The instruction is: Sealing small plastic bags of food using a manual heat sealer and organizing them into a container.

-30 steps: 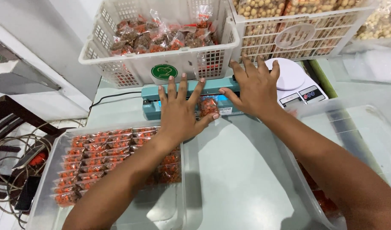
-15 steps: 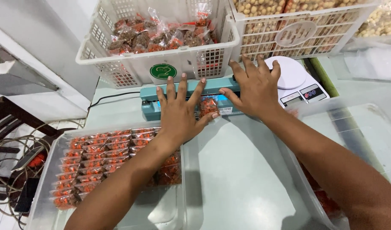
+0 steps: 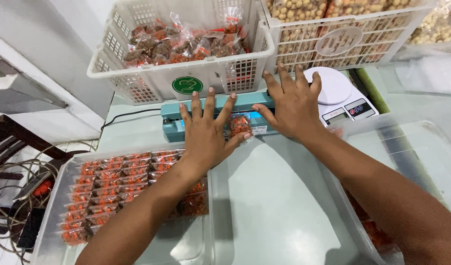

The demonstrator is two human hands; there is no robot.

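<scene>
A teal heat sealer [image 3: 172, 120] stands across the table below the baskets. My left hand [image 3: 206, 132] lies flat on its bar, fingers spread, thumb against a small clear packet of orange-red snacks [image 3: 239, 124] lying at the sealer. My right hand [image 3: 292, 103] presses flat on the right end of the sealer bar, its thumb reaching toward the same packet. Neither hand is closed around anything.
A clear tray [image 3: 53, 230] at front left holds rows of several sealed snack packets. A white basket [image 3: 152, 81] of unsealed packets and another basket [image 3: 343, 41] of pale nuts stand behind. A white kitchen scale [image 3: 341, 98] sits right; a clear bin [image 3: 422, 147] lies at far right. Cables [image 3: 14, 181] lie on the floor.
Both hands stay pressed on the sealer; only the view has shifted slightly.
</scene>
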